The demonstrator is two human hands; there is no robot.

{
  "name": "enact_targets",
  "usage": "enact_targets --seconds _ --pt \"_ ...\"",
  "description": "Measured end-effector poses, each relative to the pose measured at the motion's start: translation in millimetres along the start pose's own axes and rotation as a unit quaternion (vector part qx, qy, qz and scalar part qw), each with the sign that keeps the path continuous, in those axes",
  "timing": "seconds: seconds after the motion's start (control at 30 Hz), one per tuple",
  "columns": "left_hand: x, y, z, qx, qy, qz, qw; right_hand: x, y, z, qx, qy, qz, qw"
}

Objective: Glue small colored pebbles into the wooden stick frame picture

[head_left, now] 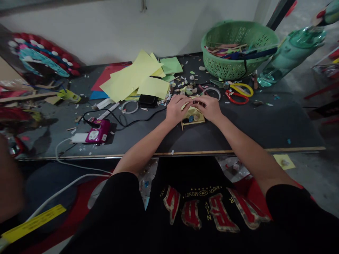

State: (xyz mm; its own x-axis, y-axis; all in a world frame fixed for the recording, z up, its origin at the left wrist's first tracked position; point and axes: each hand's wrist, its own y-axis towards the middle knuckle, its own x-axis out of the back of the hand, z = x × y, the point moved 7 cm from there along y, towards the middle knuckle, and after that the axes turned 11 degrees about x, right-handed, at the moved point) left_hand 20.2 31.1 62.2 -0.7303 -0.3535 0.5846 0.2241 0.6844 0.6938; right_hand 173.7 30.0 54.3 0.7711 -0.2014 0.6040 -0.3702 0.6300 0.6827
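Observation:
Both hands meet over a small yellow card with a stick frame (198,122) on the dark table. My left hand (177,110) is on its left side, fingers closed and bent inward. From the right, my right hand (210,108) comes in with thumb and fingers pinched together. Between the fingertips is something small and dark that I cannot make out. Near the card's lower edge lie a blue pebble (191,118), a tan pebble (196,117) and a dark one (186,120). The fingers hide the card's upper part.
Behind the hands are loose pebbles (189,92), a tape roll (212,94) and yellow paper (132,77). Scissors (239,93), a green basket (238,67) and a bottle (291,53) stand right. A purple power adapter (98,132) with cords lies left. Another person's arm (10,176) shows at far left.

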Motion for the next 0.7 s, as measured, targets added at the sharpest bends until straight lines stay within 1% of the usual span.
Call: enact_targets --seconds 0.07,0.17,0.23,0.4,0.57,0.7 --pt "-2.6 -1 -1 -0.008 -0.001 0.014 1.0 0 -1 1 0.007 -0.01 0.01 1.0" --pt "-8.4 -2 1 0.005 -0.004 0.048 0.999 -2 -2 2 0.004 -0.031 0.04 0.999" --pt "-10.3 -2 1 0.011 -0.009 0.057 0.998 -3 -3 2 0.003 -0.044 0.055 0.998" --pt "-8.9 -3 -2 -0.009 -0.035 0.047 0.998 -3 -3 3 0.013 -0.047 0.061 0.997" --pt "-10.2 -3 3 0.022 -0.026 0.047 0.998 0 -1 5 0.006 -0.031 0.048 0.998" --pt "-11.2 -4 3 0.028 -0.025 0.052 0.998 2 0 8 0.01 -0.032 0.049 0.998"
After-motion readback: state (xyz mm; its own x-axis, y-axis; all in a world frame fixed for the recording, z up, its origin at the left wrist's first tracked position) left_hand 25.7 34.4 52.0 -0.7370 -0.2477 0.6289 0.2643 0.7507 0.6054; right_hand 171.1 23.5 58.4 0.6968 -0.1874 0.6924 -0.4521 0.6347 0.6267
